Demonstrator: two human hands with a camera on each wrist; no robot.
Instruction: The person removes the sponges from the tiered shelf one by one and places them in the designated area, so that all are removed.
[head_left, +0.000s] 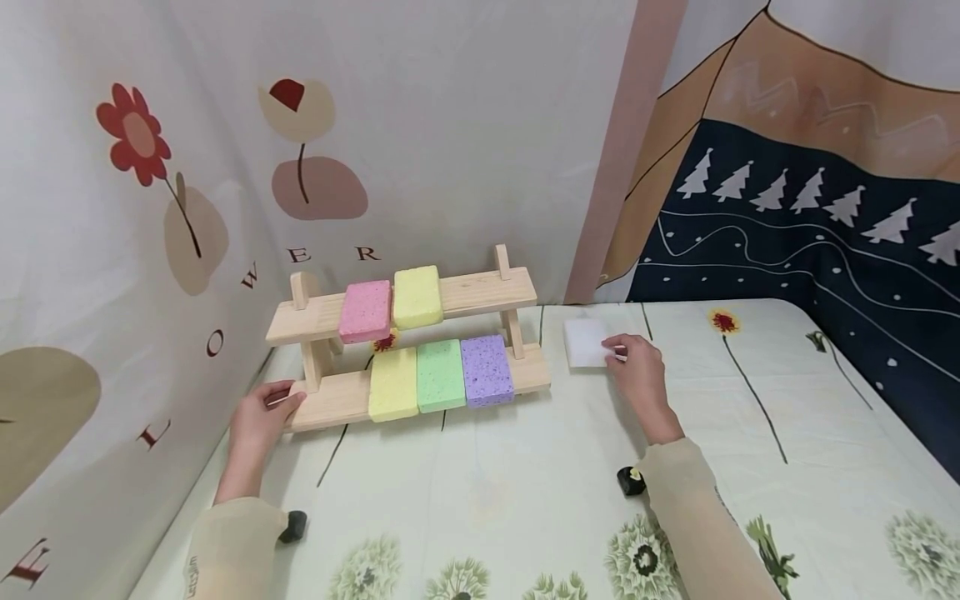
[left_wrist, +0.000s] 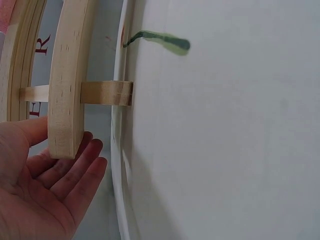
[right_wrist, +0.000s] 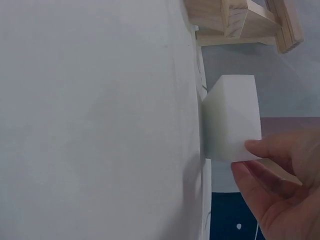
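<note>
A two-tier wooden rack (head_left: 330,403) stands on the cloth, its lower left end between the thumb and fingers of my left hand (head_left: 255,421). In the left wrist view that hand (left_wrist: 47,180) reaches round the board's end (left_wrist: 65,135). On the top tier lie a pink sponge (head_left: 365,311) and a yellow sponge (head_left: 417,297). Below them, side by side, are another yellow sponge (head_left: 393,384), a green sponge (head_left: 441,376) and a purple sponge (head_left: 487,372). Right of the rack, my right hand (head_left: 637,375) pinches the near corner of a white sponge block (right_wrist: 240,110).
A pale flower-printed cloth (head_left: 480,483) covers the table. Printed curtains (head_left: 465,125) rise close behind the rack and along the left side. Dark wrist-worn devices show at the left cuff (head_left: 293,527) and the right cuff (head_left: 631,481).
</note>
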